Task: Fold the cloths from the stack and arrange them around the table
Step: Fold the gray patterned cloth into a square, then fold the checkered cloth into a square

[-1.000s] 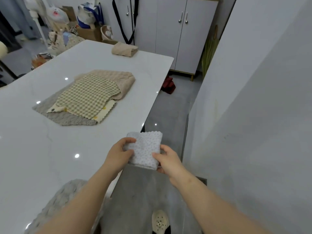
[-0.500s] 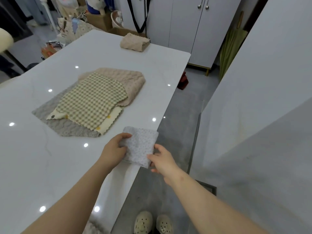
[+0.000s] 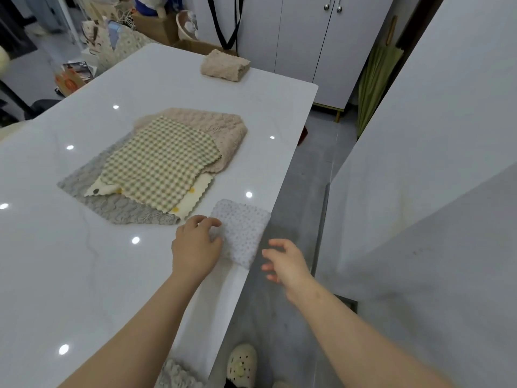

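Fingers [image 3: 209, 221] of the left hand [image 3: 195, 247] curl onto the folded cloth [image 3: 242, 229]; the right hand [image 3: 286, 261] hovers just beside it, fingers [image 3: 272, 243] loosely spread. The pale dotted cloth lies flat at the table [image 3: 84, 275] edge, near the stack [image 3: 159, 169].

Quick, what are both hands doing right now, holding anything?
Left hand: fingers curled on the edge of the folded dotted cloth lying on the table.
Right hand: open, fingers spread, holding nothing, apart from the cloth.

Folded cloth [image 3: 242, 232] at table [image 3: 56, 261] edge, right of cloth stack [image 3: 156, 169].
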